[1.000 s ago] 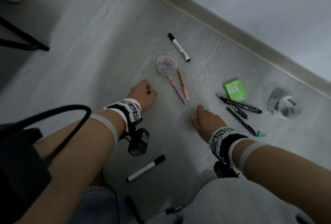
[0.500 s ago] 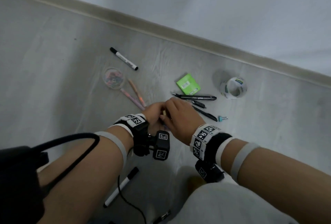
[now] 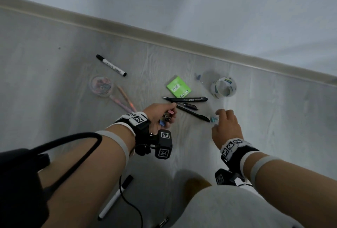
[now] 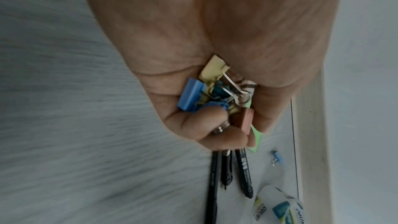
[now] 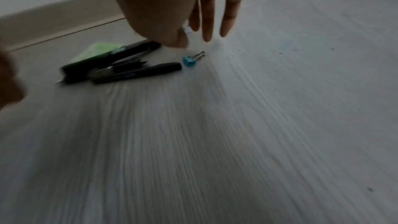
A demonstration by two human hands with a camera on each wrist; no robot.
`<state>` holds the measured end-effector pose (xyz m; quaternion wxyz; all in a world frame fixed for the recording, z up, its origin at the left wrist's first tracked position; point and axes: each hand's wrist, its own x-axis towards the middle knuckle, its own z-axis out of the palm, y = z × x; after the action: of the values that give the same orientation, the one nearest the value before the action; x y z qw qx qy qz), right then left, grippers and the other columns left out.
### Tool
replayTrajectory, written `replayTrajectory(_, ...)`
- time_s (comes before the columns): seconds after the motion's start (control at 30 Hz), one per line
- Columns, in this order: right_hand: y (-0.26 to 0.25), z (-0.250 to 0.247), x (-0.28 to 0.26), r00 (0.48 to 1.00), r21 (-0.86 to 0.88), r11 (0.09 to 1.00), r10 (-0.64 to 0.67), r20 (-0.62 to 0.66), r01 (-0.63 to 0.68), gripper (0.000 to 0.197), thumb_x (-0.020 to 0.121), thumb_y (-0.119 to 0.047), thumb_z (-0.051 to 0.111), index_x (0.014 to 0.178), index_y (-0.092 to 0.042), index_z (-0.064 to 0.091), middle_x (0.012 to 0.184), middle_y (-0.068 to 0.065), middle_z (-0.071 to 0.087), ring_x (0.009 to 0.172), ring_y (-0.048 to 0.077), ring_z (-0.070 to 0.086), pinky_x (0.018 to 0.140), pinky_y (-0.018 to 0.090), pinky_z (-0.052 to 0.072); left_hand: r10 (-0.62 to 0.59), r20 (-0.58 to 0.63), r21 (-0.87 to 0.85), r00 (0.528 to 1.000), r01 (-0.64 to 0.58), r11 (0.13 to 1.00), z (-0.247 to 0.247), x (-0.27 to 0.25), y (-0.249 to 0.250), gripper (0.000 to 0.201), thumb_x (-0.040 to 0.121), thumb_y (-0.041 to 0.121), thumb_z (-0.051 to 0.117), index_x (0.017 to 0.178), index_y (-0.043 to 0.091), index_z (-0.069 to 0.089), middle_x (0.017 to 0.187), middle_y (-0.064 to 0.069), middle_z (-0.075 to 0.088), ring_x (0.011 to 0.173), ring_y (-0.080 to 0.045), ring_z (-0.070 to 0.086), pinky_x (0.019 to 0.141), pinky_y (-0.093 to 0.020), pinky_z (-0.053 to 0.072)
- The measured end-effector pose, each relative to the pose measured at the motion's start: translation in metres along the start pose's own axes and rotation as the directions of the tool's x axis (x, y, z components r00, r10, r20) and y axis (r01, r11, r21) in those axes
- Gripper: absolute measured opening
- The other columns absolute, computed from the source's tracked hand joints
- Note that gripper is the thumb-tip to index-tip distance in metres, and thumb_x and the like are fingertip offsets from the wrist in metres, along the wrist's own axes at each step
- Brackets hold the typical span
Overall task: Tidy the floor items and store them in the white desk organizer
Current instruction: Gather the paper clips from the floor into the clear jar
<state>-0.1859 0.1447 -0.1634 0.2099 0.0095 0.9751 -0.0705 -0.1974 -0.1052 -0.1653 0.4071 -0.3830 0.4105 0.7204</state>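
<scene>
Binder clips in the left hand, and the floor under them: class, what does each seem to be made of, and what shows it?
Binder clips: probably painted metal bodies in matte blue, yellow and pink, with bare shiny wire handles that glint silver.
Floor: pale grey wood-look boards, likely laminate or vinyl; straight printed-looking grain and low sheen.

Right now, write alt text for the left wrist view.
The left hand grips a bunch of binder clips, blue, yellow and pink. Beyond its fingers, three black pens, a loose blue clip and a tape roll lie on the pale floor.
</scene>
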Motion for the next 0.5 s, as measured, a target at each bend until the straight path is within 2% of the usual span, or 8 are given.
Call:
replayTrajectory(0.03, 0.003, 0.001, 0.005, 0.995, 0.005, 0.996, 0.09, 0.033, -0.091, 0.049, 0.083, -0.01, 0.059, 0.129, -0.015, 0.045, 0.126, 0.012, 0.043, 0.109, 0.034, 0.053, 0.085, 0.043, 0.052, 0.004, -0.02, 0.03, 1.0, -0.003, 1.0, -0.002, 0.001, -0.002, 0.03, 0.096, 0.03, 0.061, 0.072, 0.012, 0.058, 0.064, -0.002, 0.057, 0.047, -0.009, 0.052, 0.036, -0.016, 0.034)
replayTrajectory(0.07, 0.005, 0.002, 0.01, 0.989, 0.018, 0.992, 0.125, 0.077, -0.127, 0.052, 0.083, -0.009, 0.06, 0.131, -0.017, 0.043, 0.128, 0.013, 0.039, 0.106, 0.035, 0.055, 0.083, 0.041, 0.053, 0.009, -0.038, 0.052, 0.999, -0.007, 0.999, -0.005, 0.002, -0.003, 0.03, 0.096, 0.029, 0.06, 0.071, 0.013, 0.056, 0.064, -0.001, 0.054, 0.046, -0.008, 0.05, 0.035, -0.015, 0.031)
replayTrajectory(0.17, 0.006, 0.005, 0.025, 0.98, -0.013, 1.0, 0.015, 0.201, -0.013, 0.041, 0.088, -0.014, 0.06, 0.125, -0.019, 0.045, 0.12, 0.01, 0.038, 0.082, 0.03, 0.054, 0.071, 0.032, 0.048, 0.036, -0.074, 0.071, 0.997, -0.031, 0.997, -0.014, 0.003, -0.002, 0.032, 0.098, 0.03, 0.057, 0.07, 0.013, 0.054, 0.063, -0.001, 0.05, 0.043, -0.007, 0.046, 0.033, -0.014, 0.026)
replayTrajectory(0.27, 0.001, 0.006, 0.039, 0.969, -0.131, 0.991, -0.003, 0.248, 0.037, 0.023, 0.091, -0.018, 0.057, 0.111, -0.013, 0.049, 0.103, 0.006, 0.035, 0.068, 0.026, 0.047, 0.064, 0.03, 0.043, 0.055, -0.081, 0.075, 0.995, -0.049, 0.996, -0.017, 0.002, 0.004, 0.031, 0.097, 0.031, 0.058, 0.073, 0.012, 0.058, 0.063, -0.002, 0.056, 0.047, -0.009, 0.052, 0.037, -0.016, 0.035)
replayTrajectory(0.37, -0.001, 0.006, 0.048, 0.959, -0.203, 0.979, 0.059, 0.279, -0.001, 0.018, 0.089, -0.016, 0.055, 0.106, -0.008, 0.053, 0.099, 0.009, 0.043, 0.072, 0.029, 0.047, 0.067, 0.03, 0.04, 0.079, -0.056, 0.025, 0.995, -0.078, 0.997, -0.014, 0.001, 0.012, 0.029, 0.099, 0.026, 0.057, 0.078, 0.008, 0.064, 0.07, -0.007, 0.065, 0.055, -0.014, 0.062, 0.046, -0.02, 0.048)
replayTrajectory(0.5, 0.002, 0.007, 0.054, 0.936, -0.235, 0.972, 0.109, 0.335, -0.029, 0.021, 0.087, -0.017, 0.058, 0.106, -0.008, 0.057, 0.098, 0.011, 0.047, 0.088, 0.034, 0.056, 0.071, 0.031, 0.04, 0.068, 0.001, -0.073, 0.998, -0.067, 0.995, -0.007, 0.002, 0.018, 0.033, 0.101, 0.024, 0.049, 0.08, 0.005, 0.065, 0.077, -0.011, 0.065, 0.063, -0.018, 0.064, 0.052, -0.024, 0.053)
